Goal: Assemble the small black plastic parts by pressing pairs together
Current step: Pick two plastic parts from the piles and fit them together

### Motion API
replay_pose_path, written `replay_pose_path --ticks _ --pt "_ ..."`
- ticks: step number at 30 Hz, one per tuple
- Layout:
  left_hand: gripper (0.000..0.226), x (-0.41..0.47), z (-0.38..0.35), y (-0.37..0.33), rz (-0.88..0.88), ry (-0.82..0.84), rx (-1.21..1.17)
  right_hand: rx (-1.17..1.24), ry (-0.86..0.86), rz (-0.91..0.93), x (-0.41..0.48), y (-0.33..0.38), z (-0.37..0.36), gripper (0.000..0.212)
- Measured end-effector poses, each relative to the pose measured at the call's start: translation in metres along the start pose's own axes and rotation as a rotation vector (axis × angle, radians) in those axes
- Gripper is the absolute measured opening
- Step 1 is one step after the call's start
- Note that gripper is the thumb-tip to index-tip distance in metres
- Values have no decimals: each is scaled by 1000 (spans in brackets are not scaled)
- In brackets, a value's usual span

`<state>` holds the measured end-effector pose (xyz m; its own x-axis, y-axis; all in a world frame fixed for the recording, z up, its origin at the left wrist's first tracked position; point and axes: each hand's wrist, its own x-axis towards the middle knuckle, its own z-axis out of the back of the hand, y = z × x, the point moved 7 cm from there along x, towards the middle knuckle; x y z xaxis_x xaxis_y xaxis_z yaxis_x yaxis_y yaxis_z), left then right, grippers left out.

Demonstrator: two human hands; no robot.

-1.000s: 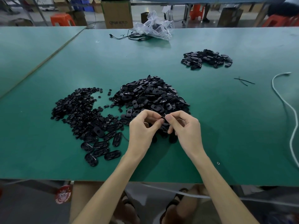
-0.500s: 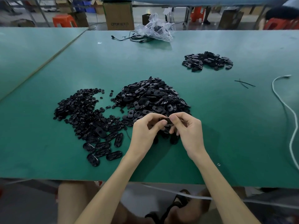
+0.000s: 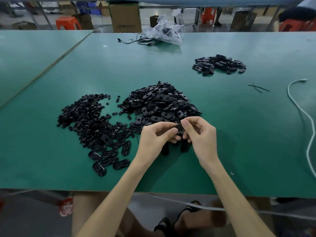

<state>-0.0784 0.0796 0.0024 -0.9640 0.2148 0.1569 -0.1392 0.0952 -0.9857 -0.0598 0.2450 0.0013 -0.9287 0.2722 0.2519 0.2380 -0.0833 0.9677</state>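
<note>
At the left of the frame I see a spread of small black pieces [image 3: 85, 120] on the green table [image 3: 239, 151], and just below it, toward lower centre-left, a loose row of oval shells [image 3: 109, 156] lying flat. Right of that, mid-frame, sits the big heap of oval shells [image 3: 162, 103], its near edge just above the knuckles of both hands.

The left hand [image 3: 153, 139] comes up from the bottom edge with its fingers curled, thumb and forefinger pinching the left end of a black part [image 3: 178, 126]. That part sits between the two hands, raised off the table in front of the heap, with its long axis roughly left to right across the frame. The right hand [image 3: 200, 135] pinches the other end, thumb tip on top and fingers curled beneath. Neither hand is nearer; they share it evenly. I cannot tell whether it is one piece or a pair already mated, since the fingers cover most of it.

My read is that the press is in hand. Since the part lies crosswise between the grips, the squeeze should come from thumbs above against fingers below, not from pushing the ends together.

In the upper right a smaller pile [image 3: 220, 65] lies well apart, probably finished pairs. A white cable [image 3: 306, 120] runs down the right edge.
</note>
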Motion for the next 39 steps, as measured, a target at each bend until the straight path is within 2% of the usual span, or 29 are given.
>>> replay_pose_path --ticks 6,24,33,39 --pt "21 0 -1 1 4 39 -33 18 9 3 0 0 -1 7" --pt "22 2 0 4 17 50 -82 84 1 -25 0 1 -1 6" --pt "15 1 19 3 30 -150 -135 38 158 -14 -4 6 -14 4" --pt "16 0 14 -3 -34 -103 -55 -61 222 -7 -5 6 -18 11"
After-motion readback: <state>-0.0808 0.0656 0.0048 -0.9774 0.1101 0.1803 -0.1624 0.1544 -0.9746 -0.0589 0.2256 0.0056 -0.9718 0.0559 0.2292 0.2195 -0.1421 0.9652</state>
